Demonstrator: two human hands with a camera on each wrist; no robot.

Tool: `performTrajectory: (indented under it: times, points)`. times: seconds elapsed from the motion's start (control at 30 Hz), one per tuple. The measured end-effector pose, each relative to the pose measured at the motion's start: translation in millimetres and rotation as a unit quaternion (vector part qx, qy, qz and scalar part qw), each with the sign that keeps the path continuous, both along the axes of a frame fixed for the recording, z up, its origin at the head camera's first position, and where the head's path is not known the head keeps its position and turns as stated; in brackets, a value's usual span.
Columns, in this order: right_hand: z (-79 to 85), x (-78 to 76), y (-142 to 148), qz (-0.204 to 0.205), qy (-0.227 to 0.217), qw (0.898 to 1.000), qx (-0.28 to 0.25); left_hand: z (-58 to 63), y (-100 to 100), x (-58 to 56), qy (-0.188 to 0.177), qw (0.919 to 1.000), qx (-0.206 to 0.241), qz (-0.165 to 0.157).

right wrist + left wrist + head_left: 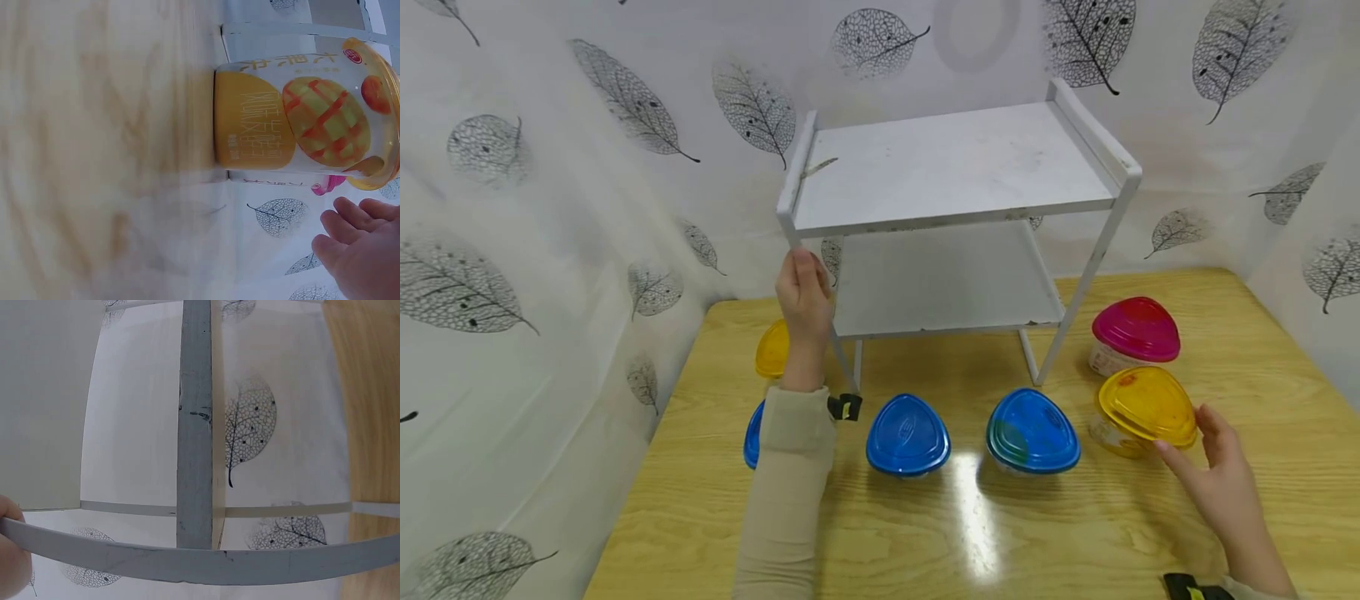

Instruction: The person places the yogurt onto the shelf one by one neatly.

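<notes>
While the left hand (805,292) is gripping the left front leg (842,358) of the white rack (955,171), its fingers are curling around it just below the top shelf. The rack is standing at the upper middle of the head view. At the lower right, the right hand (1221,471) is reaching beside a cup with a yellow lid (1146,408), thumb and fingers spreading apart near the lid's right edge; whether they are touching it, I cannot tell. That cup is standing upright at the right of the frame, and a cup with a pink lid (1135,329) is sitting just behind it. Two cups with blue lids (907,437) (1033,431) are standing across the lower middle. Toward the left, another blue lid (752,437) and another yellow lid (772,350) are showing partly behind the left sleeve (786,500) and hand. A wooden table (895,537) is supporting them all, and a leaf-print sheet (572,242) is hanging across the upper frame.
</notes>
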State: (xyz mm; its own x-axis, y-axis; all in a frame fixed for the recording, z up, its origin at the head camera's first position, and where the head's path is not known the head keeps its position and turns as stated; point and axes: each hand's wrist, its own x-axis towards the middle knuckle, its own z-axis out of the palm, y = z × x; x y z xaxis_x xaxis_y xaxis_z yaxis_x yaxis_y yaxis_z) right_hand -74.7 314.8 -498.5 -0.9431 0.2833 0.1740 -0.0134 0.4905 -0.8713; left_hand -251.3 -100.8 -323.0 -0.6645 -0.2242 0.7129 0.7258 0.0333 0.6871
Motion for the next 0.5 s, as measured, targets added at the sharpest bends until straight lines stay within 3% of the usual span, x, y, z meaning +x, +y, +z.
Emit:
performTrajectory:
  times: [0.17,0.5]
  points:
    - [-10.1,-1.3,6.5,0.023,-0.027,0.999,0.008,-0.4,-0.5,-0.9,0.005,1.0,0.001,0.0]
    - [23.0,2.4,-13.5,0.064,-0.062,0.996,0.006,0.7,-0.2,1.1,-0.004,0.9999,-0.007,0.012]
